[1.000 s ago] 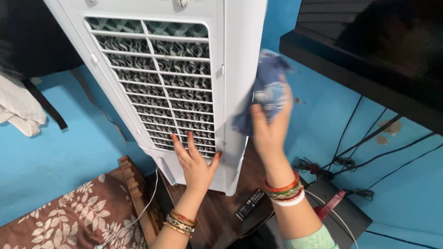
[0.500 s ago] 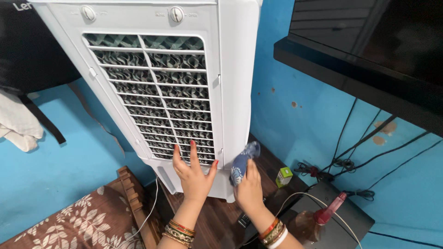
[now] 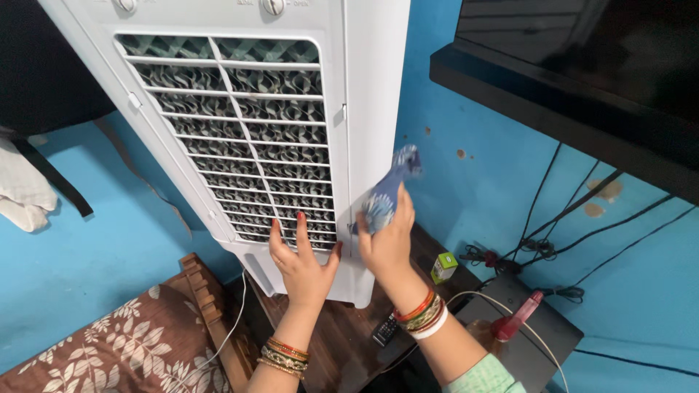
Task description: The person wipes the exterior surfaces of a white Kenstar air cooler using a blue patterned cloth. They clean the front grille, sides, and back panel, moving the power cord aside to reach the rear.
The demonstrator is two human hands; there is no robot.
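Observation:
A tall white air cooler [image 3: 371, 87] with a slatted front grille [image 3: 240, 138] stands on a dark wooden surface [image 3: 342, 335]. My left hand [image 3: 300, 263] lies flat with fingers spread against the grille's lower edge. My right hand [image 3: 386, 244] holds a blue patterned cloth [image 3: 389, 188] pressed against the cooler's right front corner. Bangles circle both wrists.
A black television [image 3: 582, 65] hangs on the blue wall at the right, with black cables [image 3: 553, 240] below it. A small green box [image 3: 443, 267], a black remote [image 3: 384, 331], a red-necked bottle [image 3: 513, 324] and a dark box lie near. A brown leaf-print cushion [image 3: 116, 342] sits lower left.
My right hand swept the cloth down the cooler's right side to its base, then back up to mid height. My left hand stayed flat on the grille.

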